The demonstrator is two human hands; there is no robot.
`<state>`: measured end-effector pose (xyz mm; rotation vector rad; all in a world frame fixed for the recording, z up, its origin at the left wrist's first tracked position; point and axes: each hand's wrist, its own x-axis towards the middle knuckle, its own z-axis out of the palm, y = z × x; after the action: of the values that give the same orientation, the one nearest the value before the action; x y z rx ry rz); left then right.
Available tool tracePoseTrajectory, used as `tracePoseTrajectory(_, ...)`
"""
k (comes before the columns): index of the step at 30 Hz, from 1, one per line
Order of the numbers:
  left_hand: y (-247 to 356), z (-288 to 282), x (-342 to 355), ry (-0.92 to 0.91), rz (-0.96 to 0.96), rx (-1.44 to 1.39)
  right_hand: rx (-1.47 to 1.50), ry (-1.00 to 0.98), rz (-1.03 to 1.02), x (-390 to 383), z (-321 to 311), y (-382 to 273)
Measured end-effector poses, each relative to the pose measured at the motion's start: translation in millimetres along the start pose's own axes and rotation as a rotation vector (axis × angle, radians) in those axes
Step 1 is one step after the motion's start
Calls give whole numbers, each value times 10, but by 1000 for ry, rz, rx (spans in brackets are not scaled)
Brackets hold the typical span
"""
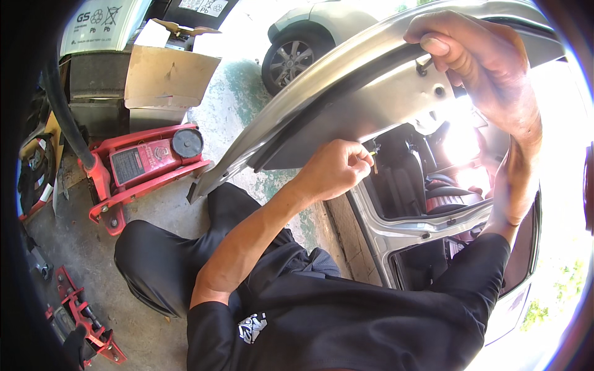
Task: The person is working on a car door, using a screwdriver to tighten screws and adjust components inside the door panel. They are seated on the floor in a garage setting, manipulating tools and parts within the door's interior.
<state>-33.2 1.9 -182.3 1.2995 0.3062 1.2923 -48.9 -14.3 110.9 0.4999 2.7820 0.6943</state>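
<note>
My right hand (470, 62) is closed over the edge of an open silver car door (266, 123) at upper right, its fingers by a small dark fitting (422, 68) beside a round hole. My left hand (334, 170) is closed at the door's lower inner side, below a dark trim surface (309, 136), pinching a small yellowish piece (374, 154) too small to identify clearly.
A red floor jack (141, 162) lies at left, another red tool (83, 318) below it. An opened cardboard box (164, 74) and batteries (99, 25) stand behind. A car wheel (291, 59) is beyond the door; the car's door opening and seats (445, 198) are at right.
</note>
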Motion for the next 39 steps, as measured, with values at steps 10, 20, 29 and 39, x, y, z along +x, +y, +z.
tracePoseTrajectory(10,16,0,-13,2,4,20,-107,-83,-51,141,11,-152)
tracePoseTrajectory(20,36,-35,-23,-9,2,9,562,-92,618,332,-52,-393)
tracePoseTrajectory(29,-18,18,11,-32,-2,-11,853,81,567,-50,-32,-122)
tracePoseTrajectory(39,-55,0,-8,29,4,7,-411,208,-399,26,96,-23)
